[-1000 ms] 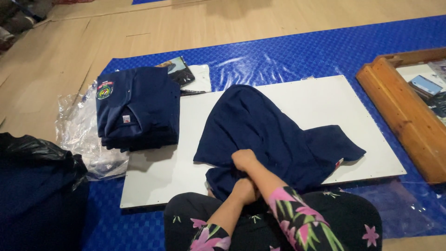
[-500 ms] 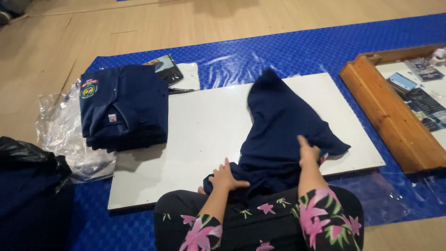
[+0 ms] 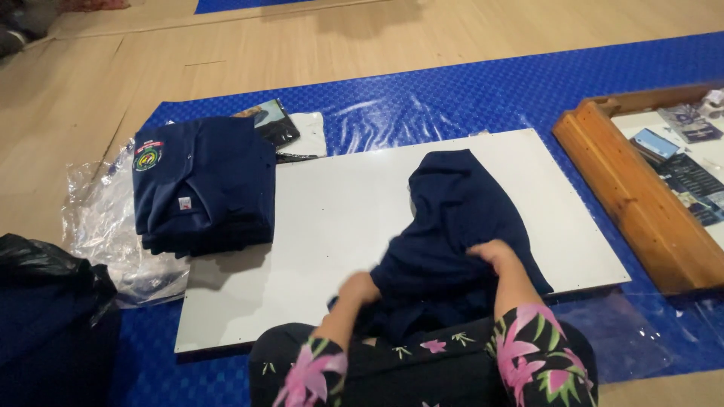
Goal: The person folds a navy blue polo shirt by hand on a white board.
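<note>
A loose navy shirt (image 3: 460, 218) lies bunched on the white board (image 3: 339, 218), its near end pulled toward my lap. My left hand (image 3: 360, 288) grips the shirt's near left edge. My right hand (image 3: 494, 254) clutches a fold of the same shirt further right. Both arms wear black sleeves with pink flowers. A stack of folded navy shirts (image 3: 204, 185) with a crest badge rests on the board's far left corner.
Clear plastic wrapping (image 3: 105, 226) lies left of the stack. A black bag (image 3: 45, 301) sits at the near left. A wooden frame (image 3: 641, 203) holding papers lies to the right. Blue mat (image 3: 452, 98) covers the wooden floor beneath.
The shirt has been drawn in and bunched narrower on the board. My right hand has moved left onto a fold, and my left hand now grips the near edge.
</note>
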